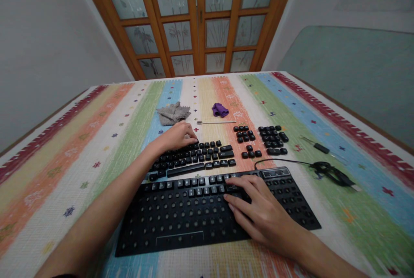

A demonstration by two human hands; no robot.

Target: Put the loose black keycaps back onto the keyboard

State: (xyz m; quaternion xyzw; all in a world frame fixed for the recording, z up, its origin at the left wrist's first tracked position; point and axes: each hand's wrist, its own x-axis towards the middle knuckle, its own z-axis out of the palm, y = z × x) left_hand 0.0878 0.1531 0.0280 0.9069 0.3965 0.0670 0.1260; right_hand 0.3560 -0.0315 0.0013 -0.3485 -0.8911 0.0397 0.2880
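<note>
A black keyboard [181, 222] lies in front of me with most of its keys off, showing bare switches. Caps stand along its top row and on part of the row below. My right hand [255, 204] rests over its right half, fingers stretched out and fingertips touching near the upper keys. Beyond the keyboard are loose black keycaps laid out in rows, with a long spacebar cap [186, 169] in front. My left hand [179, 134] reaches to the back row of these, thumb and fingers pinched at a dark keycap [197, 140], mostly hidden by the fingertips.
A grey cloth [173, 115], a purple cloth [220, 109] and a thin brush [216, 122] lie farther back. More keycaps [273, 137] sit at right. The coiled cable [333, 172] and a wire-ended tool [321, 147] are on the striped tablecloth [97, 148].
</note>
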